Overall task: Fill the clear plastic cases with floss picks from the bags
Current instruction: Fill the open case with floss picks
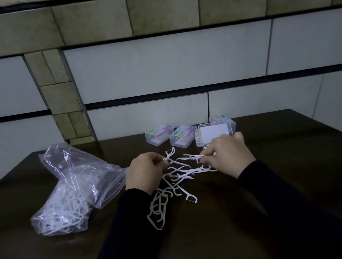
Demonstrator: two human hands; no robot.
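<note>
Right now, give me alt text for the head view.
Both hands, left hand and right hand, pinch white floss picks from a loose pile on a dark table. A clear bag of picks lies left; clear plastic cases sit behind.

Four cases (pixel 159 134), one bag (pixel 71 187)

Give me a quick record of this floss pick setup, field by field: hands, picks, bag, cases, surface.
left hand: pinches a floss pick above the loose pile
right hand: pinches a few floss picks, just in front of the open case
loose floss picks: scattered white heap on the table between and below the hands
bag: clear plastic, lying at left, still holding many picks
closed cases: three, lined up at the table's far edge
open case: clear, beside the right hand; contents unclear
table: dark wood
</note>
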